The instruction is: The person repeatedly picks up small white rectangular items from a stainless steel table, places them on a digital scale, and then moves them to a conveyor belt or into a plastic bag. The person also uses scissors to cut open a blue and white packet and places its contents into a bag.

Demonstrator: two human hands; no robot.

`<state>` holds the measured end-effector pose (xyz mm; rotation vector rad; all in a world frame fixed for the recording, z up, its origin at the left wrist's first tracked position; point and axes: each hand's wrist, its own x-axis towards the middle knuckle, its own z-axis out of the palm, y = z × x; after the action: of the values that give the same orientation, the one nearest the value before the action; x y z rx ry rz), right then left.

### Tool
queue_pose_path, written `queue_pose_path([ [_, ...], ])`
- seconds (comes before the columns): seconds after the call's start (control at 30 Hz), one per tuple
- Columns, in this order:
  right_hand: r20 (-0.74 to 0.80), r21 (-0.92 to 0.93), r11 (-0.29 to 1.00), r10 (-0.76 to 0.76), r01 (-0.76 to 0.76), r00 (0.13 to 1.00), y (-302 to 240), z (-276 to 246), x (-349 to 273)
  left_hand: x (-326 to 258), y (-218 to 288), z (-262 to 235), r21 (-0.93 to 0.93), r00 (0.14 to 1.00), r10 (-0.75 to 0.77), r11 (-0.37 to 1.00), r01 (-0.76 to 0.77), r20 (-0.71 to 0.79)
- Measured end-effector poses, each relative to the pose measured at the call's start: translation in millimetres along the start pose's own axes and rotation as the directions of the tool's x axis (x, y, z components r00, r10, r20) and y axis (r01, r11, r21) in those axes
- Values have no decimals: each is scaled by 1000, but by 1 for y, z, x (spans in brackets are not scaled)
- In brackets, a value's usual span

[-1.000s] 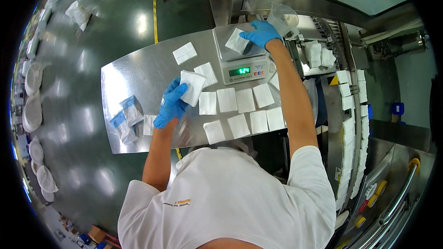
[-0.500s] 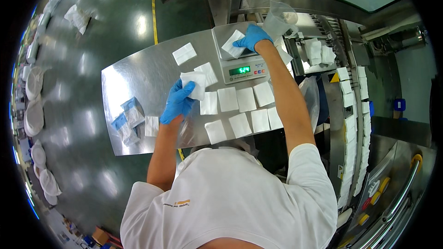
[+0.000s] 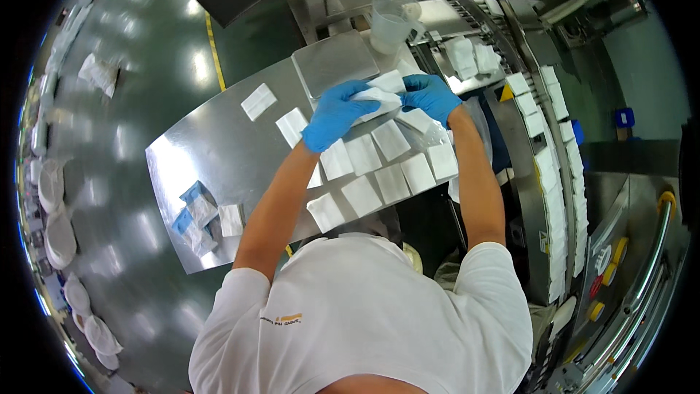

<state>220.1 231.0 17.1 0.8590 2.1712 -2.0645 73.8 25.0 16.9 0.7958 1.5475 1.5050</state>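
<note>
Both my hands wear blue gloves and meet just in front of an electronic scale [image 3: 332,66]. My left hand [image 3: 337,113] is closed on white folded wipes [image 3: 379,104]. My right hand [image 3: 432,98] is closed at the right end of the same wipes, its fingertips partly hidden. Another white folded wipe [image 3: 388,82] shows just behind them; I cannot tell whether it is held too. The scale's bare pan is visible, but the hands cover its display. Below the hands, two rows of folded wipes [image 3: 361,154] lie on the steel table [image 3: 211,142].
Two blue-and-white packets [image 3: 198,204] lie at the table's left, beside a single wipe [image 3: 231,220]. Behind the scale's right corner stands a clear plastic jug [image 3: 389,29]. On the right runs a machine with wipes in long lanes [image 3: 552,211]. A steel handrail [image 3: 642,284] lies beyond.
My right hand has come off the scale pan toward me, and my left hand has moved right to meet it. The view has shifted, and the wipe has left the pan.
</note>
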Motion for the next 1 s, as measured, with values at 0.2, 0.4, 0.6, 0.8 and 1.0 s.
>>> queue_pose_path([
  [0.2,-123,-78,996,22,-31,992,39,-34,-20,34,-7,41,328,983,86,935,-136,162],
  [0.4,-58,-102,993,54,-60,997,69,-48,-14,45,-15,48,293,979,-88,955,31,184],
  [0.6,-4,84,993,-78,78,997,50,-50,-12,47,-9,26,220,974,-153,969,115,165],
  [0.8,-19,-13,993,-118,118,993,27,-28,-5,31,7,8,67,976,-179,983,171,127],
  [1.0,-427,466,859,9,212,904,47,-98,-78,-12,1,-20,-97,962,-272,957,273,20],
])
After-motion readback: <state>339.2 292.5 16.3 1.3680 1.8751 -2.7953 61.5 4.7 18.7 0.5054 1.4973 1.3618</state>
